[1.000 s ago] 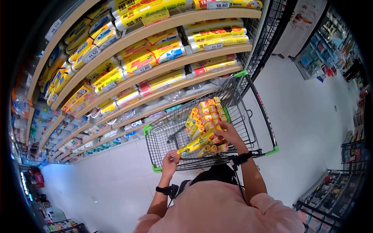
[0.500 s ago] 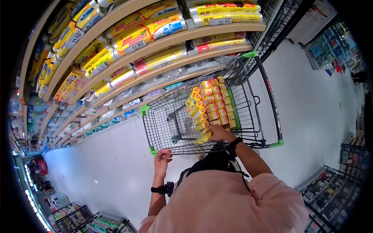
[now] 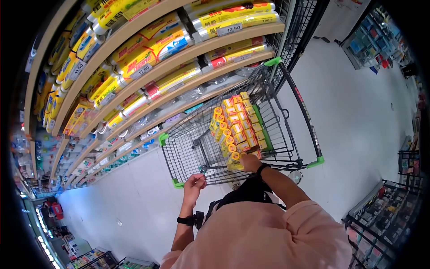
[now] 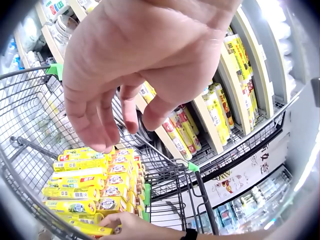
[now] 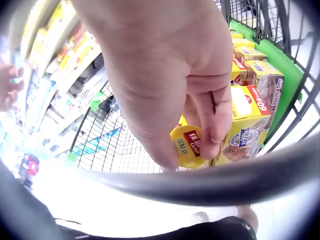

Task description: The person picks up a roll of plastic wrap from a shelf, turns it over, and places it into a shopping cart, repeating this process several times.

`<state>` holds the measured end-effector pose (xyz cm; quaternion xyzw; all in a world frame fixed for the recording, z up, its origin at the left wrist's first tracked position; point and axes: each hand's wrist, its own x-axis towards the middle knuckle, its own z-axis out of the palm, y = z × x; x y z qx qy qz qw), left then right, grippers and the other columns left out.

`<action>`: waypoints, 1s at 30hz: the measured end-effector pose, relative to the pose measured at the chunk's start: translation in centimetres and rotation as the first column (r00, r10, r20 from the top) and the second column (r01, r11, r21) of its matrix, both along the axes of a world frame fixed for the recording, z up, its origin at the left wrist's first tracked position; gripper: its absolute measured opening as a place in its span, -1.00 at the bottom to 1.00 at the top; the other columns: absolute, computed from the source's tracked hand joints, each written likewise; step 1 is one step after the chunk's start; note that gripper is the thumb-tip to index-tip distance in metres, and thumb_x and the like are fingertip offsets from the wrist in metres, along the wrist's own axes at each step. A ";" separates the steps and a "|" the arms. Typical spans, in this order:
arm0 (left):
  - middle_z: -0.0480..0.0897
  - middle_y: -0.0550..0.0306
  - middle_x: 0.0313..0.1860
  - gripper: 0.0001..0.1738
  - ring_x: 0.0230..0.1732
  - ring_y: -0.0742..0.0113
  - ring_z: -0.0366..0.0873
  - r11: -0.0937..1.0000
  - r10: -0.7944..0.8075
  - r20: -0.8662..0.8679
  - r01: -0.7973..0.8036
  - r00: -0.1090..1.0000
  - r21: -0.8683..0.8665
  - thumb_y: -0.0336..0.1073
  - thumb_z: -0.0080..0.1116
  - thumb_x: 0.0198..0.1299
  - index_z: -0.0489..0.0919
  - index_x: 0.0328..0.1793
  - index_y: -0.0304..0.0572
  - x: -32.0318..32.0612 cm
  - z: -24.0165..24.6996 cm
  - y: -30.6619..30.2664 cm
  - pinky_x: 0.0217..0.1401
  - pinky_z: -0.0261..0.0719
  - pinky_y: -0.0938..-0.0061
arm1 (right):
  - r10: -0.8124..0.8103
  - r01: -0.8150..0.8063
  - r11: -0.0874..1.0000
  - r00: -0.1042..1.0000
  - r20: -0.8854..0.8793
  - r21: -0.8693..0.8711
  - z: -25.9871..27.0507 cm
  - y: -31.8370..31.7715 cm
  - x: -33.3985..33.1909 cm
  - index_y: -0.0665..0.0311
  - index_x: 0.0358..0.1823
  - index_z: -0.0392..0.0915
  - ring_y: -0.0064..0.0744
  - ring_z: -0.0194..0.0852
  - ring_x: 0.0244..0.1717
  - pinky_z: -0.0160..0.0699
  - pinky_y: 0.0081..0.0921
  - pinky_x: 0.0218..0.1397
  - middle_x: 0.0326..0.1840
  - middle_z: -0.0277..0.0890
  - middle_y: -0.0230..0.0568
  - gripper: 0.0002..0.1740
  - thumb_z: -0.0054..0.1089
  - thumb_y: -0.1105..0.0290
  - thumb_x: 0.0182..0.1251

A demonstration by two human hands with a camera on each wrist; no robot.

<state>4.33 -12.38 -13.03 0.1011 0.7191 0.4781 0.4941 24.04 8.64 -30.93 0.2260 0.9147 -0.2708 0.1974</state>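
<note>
A black wire shopping cart [image 3: 309, 130] with green corners stands in front of me. Yellow boxed rolls [image 3: 237, 125] are stacked in rows along its right side, also seen in the left wrist view [image 4: 95, 185]. My right hand [image 3: 250, 162] reaches over the near rim and pinches the end of a yellow roll [image 5: 192, 145] at the near end of the stack. Its thumb and fingers [image 5: 215, 115] curl around the round cap. My left hand [image 3: 195, 183] hovers at the cart's near left rim. Its fingers [image 4: 100, 125] hang loosely curled and hold nothing.
Wooden shelves [image 3: 148, 58] full of yellow wrap rolls with price tags run along the left of the cart. The cart's dark handle bar [image 5: 200, 185] crosses below my right hand. Wire racks [image 3: 385, 215] stand at the right, with white floor [image 3: 358, 112] between.
A second ago both hands held a long yellow roll over the cart. The left hand let go and drew back to the near rim. The right hand lowered the roll onto the stack's near end.
</note>
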 end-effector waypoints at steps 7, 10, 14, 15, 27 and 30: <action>0.65 0.13 -0.08 -0.81 -0.07 0.31 0.64 1.000 0.023 -0.051 -0.024 0.998 -0.013 -0.30 0.12 0.39 0.56 0.03 -0.21 -0.1 1.1 -2.5 -0.02 0.60 0.41 | -0.054 0.053 0.998 0.998 0.043 0.019 6.6 2.8 -0.6 0.27 -0.36 0.72 -0.06 0.71 -0.25 0.70 -0.14 -0.23 -0.33 0.69 -0.04 -0.69 0.35 0.22 -0.10; 0.65 0.11 -0.06 -0.81 -0.07 0.29 0.64 0.999 0.037 -0.049 -0.038 0.998 -0.003 -0.31 0.12 0.38 0.56 0.03 -0.23 -0.2 0.6 -4.1 -0.01 0.61 0.40 | 0.102 -0.104 0.990 0.995 0.023 0.095 1.5 0.8 -0.4 0.28 -0.31 0.72 -0.01 0.70 -0.28 0.70 -0.11 -0.25 -0.28 0.68 0.00 -0.75 0.35 0.31 -0.03; 0.66 0.10 -0.08 -0.81 -0.10 0.28 0.65 0.997 0.081 -0.056 -0.081 0.995 0.003 -0.34 0.11 0.37 0.56 0.04 -0.24 -0.1 1.3 -5.3 -0.03 0.63 0.40 | 0.084 -0.076 0.984 0.995 -0.045 0.160 -2.8 -0.7 0.3 0.35 -0.28 0.66 0.00 0.69 -0.20 0.69 -0.11 -0.22 -0.22 0.65 0.03 -0.84 0.24 0.44 0.13; 0.66 0.10 -0.07 -0.81 -0.10 0.28 0.65 0.996 0.094 -0.055 -0.095 0.994 -0.003 -0.35 0.12 0.36 0.56 0.03 -0.25 -0.3 0.6 -5.9 -0.03 0.63 0.40 | 0.051 -0.043 0.993 0.996 -0.072 0.107 -2.8 -0.5 0.4 0.38 -0.30 0.64 0.04 0.68 -0.23 0.68 -0.10 -0.23 -0.25 0.65 0.06 -0.84 0.18 0.44 0.15; 0.67 0.12 -0.12 -0.81 -0.16 0.31 0.67 0.981 0.166 -0.031 -0.162 0.986 0.108 -0.37 0.16 0.34 0.57 0.02 -0.26 -0.7 0.9 -10.0 -0.09 0.64 0.44 | -0.074 0.073 0.988 0.997 0.002 -0.133 -1.6 -0.9 1.5 0.39 -0.14 0.65 0.12 0.57 0.05 0.57 -0.10 0.05 -0.02 0.59 0.23 -0.68 0.11 0.42 0.08; 0.68 0.10 -0.13 -0.81 -0.17 0.30 0.68 0.981 0.147 -0.027 -0.142 0.989 0.133 -0.34 0.15 0.35 0.56 0.01 -0.27 -0.4 0.5 -10.6 -0.07 0.65 0.42 | -0.154 0.152 0.966 0.988 0.006 -0.211 0.6 -1.6 2.0 0.33 -0.13 0.69 0.10 0.54 0.08 0.53 -0.13 0.11 -0.07 0.60 0.15 -0.67 0.12 0.33 0.12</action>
